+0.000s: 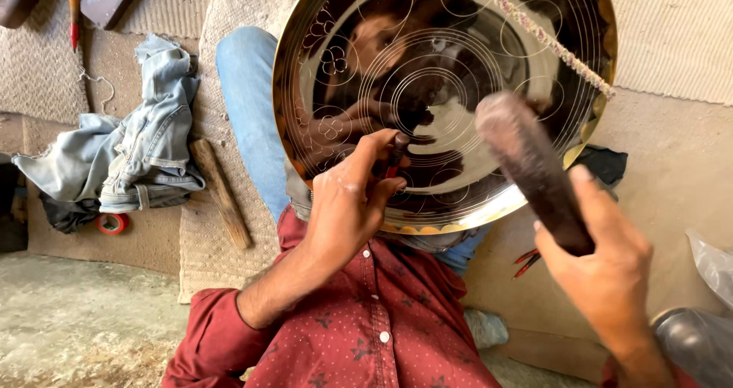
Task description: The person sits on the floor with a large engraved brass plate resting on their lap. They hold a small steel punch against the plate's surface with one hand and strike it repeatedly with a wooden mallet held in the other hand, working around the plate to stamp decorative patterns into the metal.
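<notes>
One engraved metal plate [458, 67], one dark mallet [534, 167], one small punch [398, 150], one wooden stick [221, 193], one denim garment [145, 144], one tape roll [113, 223], two hands.

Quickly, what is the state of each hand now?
Left hand: closed on a small punch tool set against the brass plate.
Right hand: closed on a dark wooden mallet.

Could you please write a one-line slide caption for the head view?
Left hand sets a punch on an engraved metal plate; right hand raises a wooden mallet.
</notes>
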